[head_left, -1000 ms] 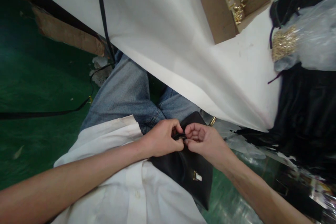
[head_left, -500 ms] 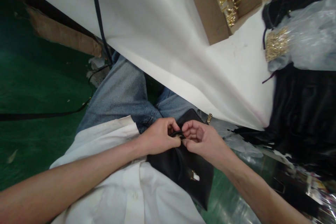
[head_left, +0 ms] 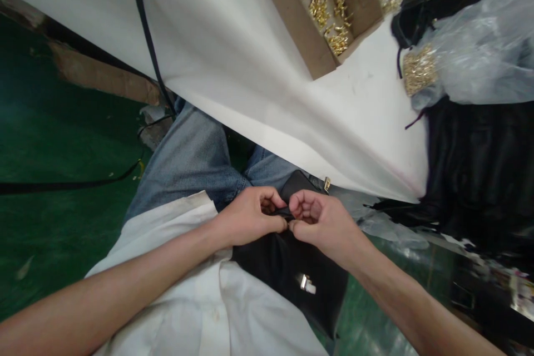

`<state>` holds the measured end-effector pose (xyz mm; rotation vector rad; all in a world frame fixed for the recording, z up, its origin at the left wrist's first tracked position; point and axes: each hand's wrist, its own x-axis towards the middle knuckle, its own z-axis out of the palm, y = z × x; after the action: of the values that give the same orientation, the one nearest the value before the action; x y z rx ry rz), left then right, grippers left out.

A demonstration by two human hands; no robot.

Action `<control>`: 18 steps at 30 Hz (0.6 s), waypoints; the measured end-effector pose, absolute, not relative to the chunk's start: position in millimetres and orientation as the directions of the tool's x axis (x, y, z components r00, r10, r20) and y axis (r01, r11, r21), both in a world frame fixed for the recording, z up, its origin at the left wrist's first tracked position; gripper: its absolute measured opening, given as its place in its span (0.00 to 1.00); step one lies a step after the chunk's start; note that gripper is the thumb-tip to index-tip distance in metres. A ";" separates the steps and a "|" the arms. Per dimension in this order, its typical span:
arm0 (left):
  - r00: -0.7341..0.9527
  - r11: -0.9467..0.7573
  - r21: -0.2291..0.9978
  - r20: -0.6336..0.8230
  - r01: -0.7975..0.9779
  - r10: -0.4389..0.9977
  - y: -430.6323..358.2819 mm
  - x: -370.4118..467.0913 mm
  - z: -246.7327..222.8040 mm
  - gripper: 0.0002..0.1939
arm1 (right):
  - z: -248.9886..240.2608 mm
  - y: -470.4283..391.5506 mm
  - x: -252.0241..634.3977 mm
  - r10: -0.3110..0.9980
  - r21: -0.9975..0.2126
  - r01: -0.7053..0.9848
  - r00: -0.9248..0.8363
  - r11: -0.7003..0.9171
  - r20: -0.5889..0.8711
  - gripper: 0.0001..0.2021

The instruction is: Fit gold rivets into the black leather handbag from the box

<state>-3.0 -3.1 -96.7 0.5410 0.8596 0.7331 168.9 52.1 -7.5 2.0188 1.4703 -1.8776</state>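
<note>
A black leather-like bag (head_left: 287, 267) lies across my lap, with a shiny metal clasp (head_left: 306, 283) on its front and a small gold fitting (head_left: 327, 184) by its far edge. My left hand (head_left: 252, 216) is closed with thumb and fingers on a black part of the bag near its middle. Facing it, my right hand (head_left: 321, 219) has curled fingers and pinches at the same spot, its thumb tip almost meeting the left thumb. The small piece between the fingertips is mostly hidden.
A white-covered table (head_left: 233, 67) spans the space ahead of my knees. On it stands a cardboard box (head_left: 287, 11) of small gold metal parts. To the right are a clear plastic bag (head_left: 479, 50) with gold pieces and black material (head_left: 479, 161). A black strap (head_left: 144, 22) hangs over the table edge.
The view has shifted slightly, so the box and table items appear further left. Both hands stay at the same spot on the bag; the dark loop between them now shows less.
</note>
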 end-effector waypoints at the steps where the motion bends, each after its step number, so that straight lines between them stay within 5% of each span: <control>1: 0.437 0.626 0.690 -0.467 -0.363 0.769 -1.4 -4.8 -96.2 0.13 | -6.1 52.9 168.4 0.614 -0.570 0.615 -0.170 -0.545 -0.771 0.12; 18: 0.447 0.500 0.822 -0.351 -0.274 0.823 3.6 -20.8 -89.9 0.11 | -2.1 53.0 168.1 0.602 -0.600 0.600 -0.233 -0.529 -0.764 0.14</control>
<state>-20.8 3.6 -89.9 0.7640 0.8417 0.7678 168.1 53.0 -2.1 1.9465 1.5259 -1.9394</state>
